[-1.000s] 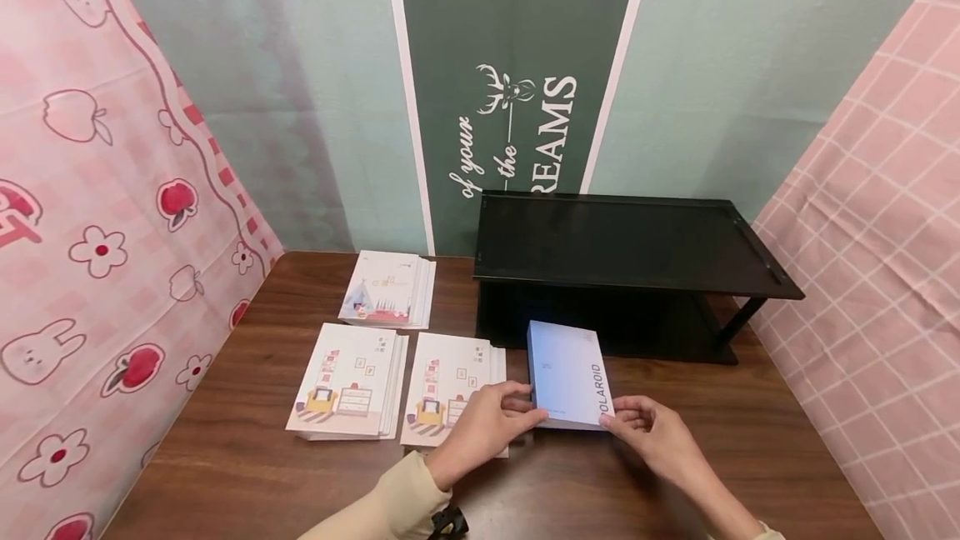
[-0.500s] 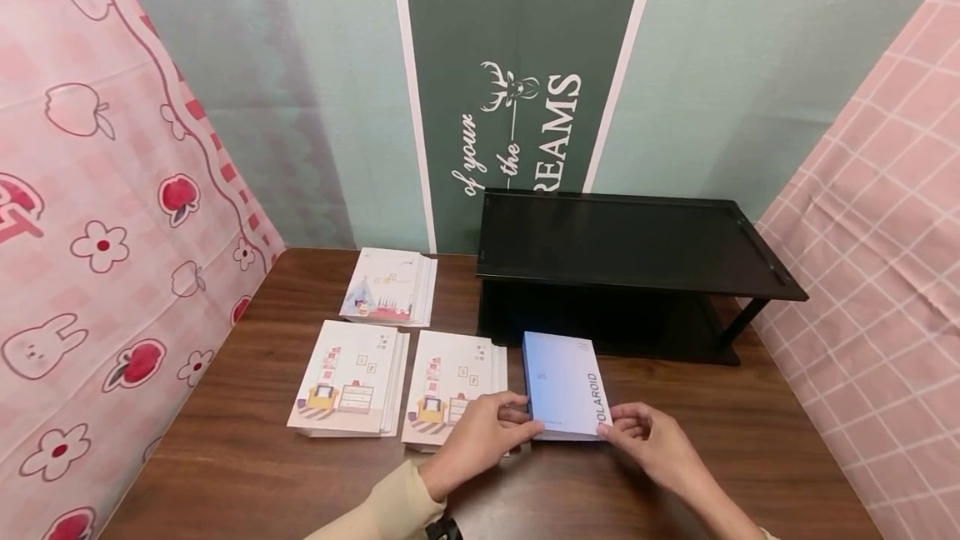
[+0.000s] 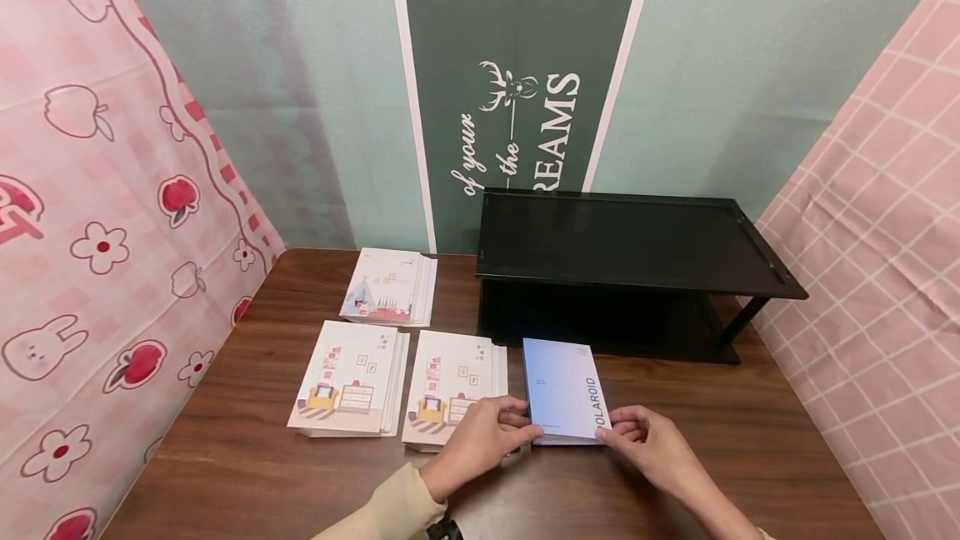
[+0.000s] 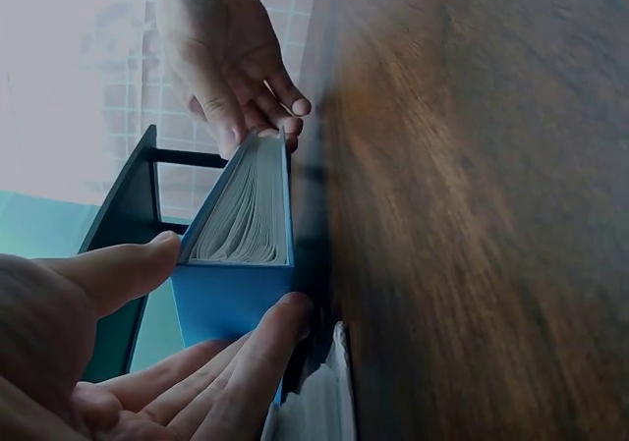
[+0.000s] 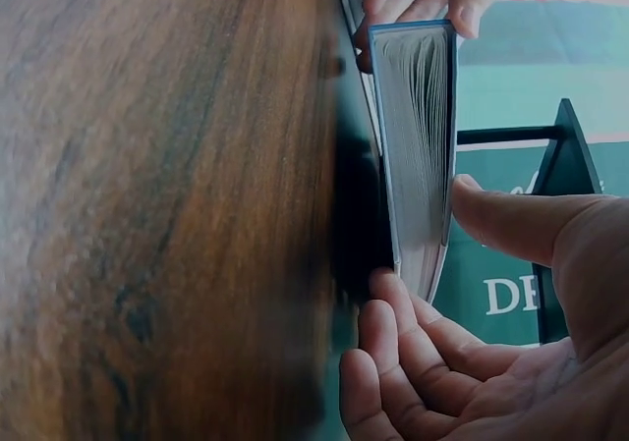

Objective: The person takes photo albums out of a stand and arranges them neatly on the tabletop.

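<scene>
A thick blue photo album (image 3: 562,390), marked POLAROID in dark letters, lies cover up between both hands in the head view. My left hand (image 3: 483,436) grips its left near corner, the spine side, thumb at the cover edge and fingers lower down. At the right near corner my right hand (image 3: 652,444) pinches it, thumb on the cover and fingers below. Page edges of the album (image 4: 241,215) face the left wrist camera, fanning slightly between the covers. In the right wrist view, the album (image 5: 418,137) shows a narrow gap above the table, with fingertips at its lower cover.
Left of the blue album sits a white illustrated album (image 3: 450,365), partly behind my left hand. Another white album (image 3: 345,377) lies farther left, and a third white album (image 3: 390,286) behind them. A black two-tier stand (image 3: 637,240) stands at the back right of the wooden table (image 3: 225,457).
The blue album has come toward the person and slightly left, and sits lower at the table. Both hands keep their hold on its near corners. The white albums and stand stay put.
</scene>
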Available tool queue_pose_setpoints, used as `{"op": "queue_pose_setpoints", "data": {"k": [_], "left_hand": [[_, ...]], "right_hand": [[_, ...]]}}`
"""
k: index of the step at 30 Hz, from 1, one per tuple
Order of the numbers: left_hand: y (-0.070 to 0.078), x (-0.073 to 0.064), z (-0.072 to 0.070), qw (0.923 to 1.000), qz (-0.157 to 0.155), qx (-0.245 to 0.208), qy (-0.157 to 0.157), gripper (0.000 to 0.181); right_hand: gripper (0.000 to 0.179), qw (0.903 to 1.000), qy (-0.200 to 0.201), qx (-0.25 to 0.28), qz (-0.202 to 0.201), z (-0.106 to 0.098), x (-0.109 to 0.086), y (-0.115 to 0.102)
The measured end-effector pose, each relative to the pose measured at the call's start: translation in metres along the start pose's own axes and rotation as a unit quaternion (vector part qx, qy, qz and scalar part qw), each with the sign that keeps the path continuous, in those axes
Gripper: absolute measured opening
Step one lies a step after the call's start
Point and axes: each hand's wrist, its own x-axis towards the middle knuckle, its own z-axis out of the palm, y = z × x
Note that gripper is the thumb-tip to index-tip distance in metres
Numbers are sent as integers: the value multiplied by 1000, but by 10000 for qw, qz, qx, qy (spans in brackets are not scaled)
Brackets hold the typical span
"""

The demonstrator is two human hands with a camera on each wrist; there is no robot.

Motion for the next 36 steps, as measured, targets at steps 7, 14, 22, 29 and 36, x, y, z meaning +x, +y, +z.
{"op": "queue_pose_setpoints", "data": {"k": [7,14,22,29,36], "left_hand": [[-2,1,2,9999,38,-118,-65,47],[-4,0,3,9999,51,7,-100,45],[-4,-2,2,9999,-35,59,-129,48],[-1,-4,-4,9990,14,449,-78,49],[6,-10,-24,9907,376,1296,156,41]], "right_hand": [[36,9999,29,-123,-60,3,-1,2],[37,9993,21,-336,-184,6,-3,3],[36,9980,72,-554,-301,8,-5,3],[35,9971,86,-646,-390,5,-4,1],[33,9933,326,-798,-768,-8,-1,-1]]}}
